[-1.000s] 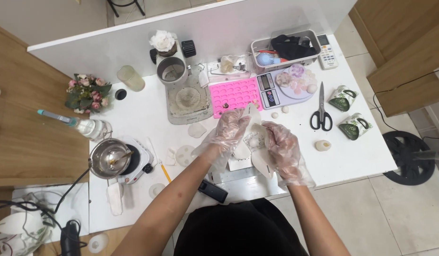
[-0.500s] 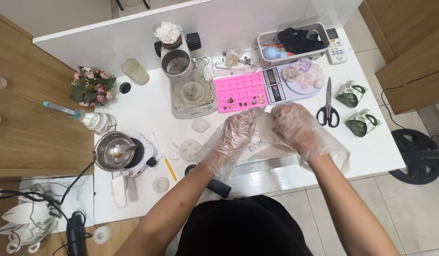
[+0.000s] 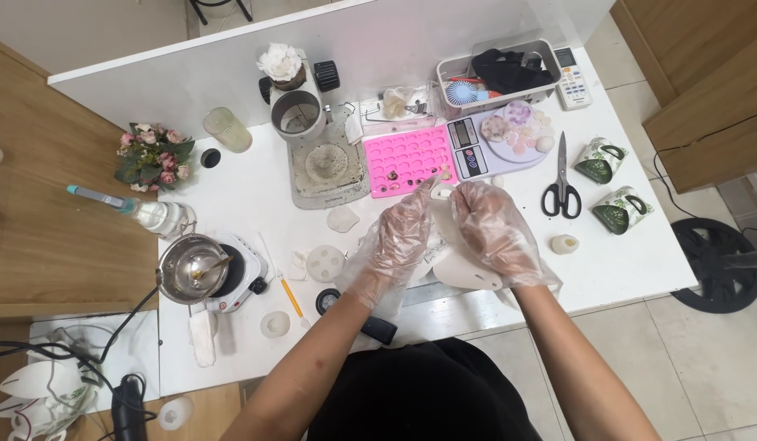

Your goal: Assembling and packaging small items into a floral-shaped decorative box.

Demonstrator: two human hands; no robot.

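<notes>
Gloved hands (perhaps gripping) white mold

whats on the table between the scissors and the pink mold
In the head view, a small digital scale with a round lilac plate of pale pieces sits between the scissors and the pink mold.

Both my forearms come up bare from below and angle in toward each other over the white table. My left hand sits in a loose clear glove, fingers curled and pointing up toward the table's far edge. My right hand is gloved the same way, knuckles bunched into a soft fist, just beside the left, fingertips nearly meeting. Both wrists hover near the table's front edge.
</notes>
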